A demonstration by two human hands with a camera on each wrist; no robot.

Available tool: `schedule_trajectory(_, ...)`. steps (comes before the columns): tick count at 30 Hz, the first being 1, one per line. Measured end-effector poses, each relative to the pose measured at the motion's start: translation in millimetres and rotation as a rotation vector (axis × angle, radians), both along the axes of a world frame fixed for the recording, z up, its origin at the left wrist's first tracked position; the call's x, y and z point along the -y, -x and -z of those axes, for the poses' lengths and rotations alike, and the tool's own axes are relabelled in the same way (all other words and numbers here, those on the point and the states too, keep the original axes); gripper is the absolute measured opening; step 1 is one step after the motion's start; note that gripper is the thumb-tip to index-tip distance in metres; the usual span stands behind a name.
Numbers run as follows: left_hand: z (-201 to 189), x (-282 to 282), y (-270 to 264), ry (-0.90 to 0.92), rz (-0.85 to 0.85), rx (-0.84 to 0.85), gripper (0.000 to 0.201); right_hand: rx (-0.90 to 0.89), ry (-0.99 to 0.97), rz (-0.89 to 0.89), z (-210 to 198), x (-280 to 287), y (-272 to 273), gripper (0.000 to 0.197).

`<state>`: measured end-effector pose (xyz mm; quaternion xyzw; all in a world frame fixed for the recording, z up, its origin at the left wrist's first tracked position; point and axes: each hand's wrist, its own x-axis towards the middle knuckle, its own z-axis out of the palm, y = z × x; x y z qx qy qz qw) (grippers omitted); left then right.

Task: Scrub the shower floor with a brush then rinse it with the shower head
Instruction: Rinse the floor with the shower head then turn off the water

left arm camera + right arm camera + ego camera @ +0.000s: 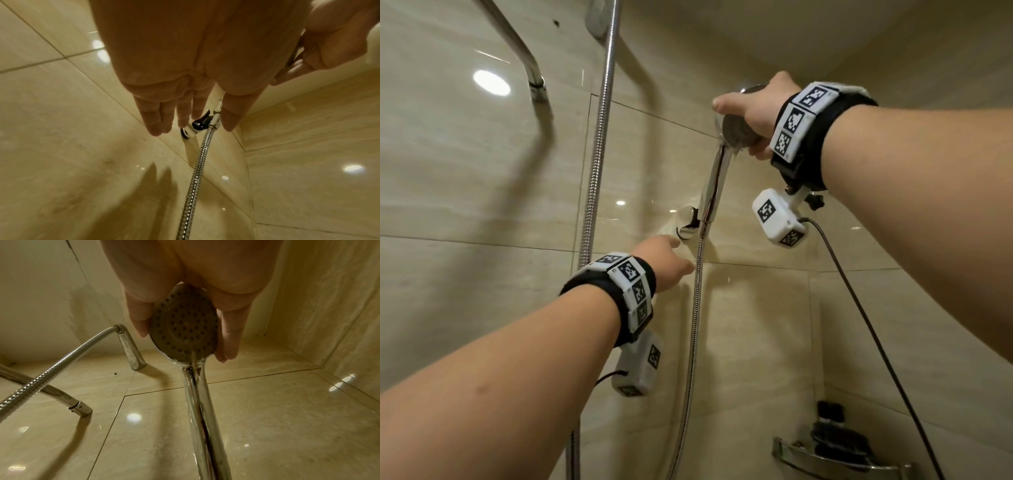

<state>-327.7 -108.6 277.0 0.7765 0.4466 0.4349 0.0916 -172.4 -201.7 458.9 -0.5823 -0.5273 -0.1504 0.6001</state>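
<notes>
In right hand (756, 109), chrome shower head (739, 132)

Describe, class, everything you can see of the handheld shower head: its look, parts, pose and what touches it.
The shower head looks like shiny chrome, with a round grey face dotted with nozzle holes and a long handle. Its handle end sits at the wall bracket, where a ribbed metal hose hangs down. The right hand grips the round head by its rim. The left hand reaches toward the bracket with straight fingers. Droplets cling below the face; no spray shows.
</notes>
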Motion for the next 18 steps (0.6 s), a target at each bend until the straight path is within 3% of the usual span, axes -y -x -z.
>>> schedule_trajectory(9, -24, 12, -20, -0.118, 0.102, -0.001, 0.081, -0.031, -0.063, -0.026, -4, 7, 7, 0.137)
schedule_trajectory(18, -30, 3, -35, -0.184, -0.057, -0.235, 0.095, -0.004, -0.133, 0.039, -18, 4, 10, 0.134)
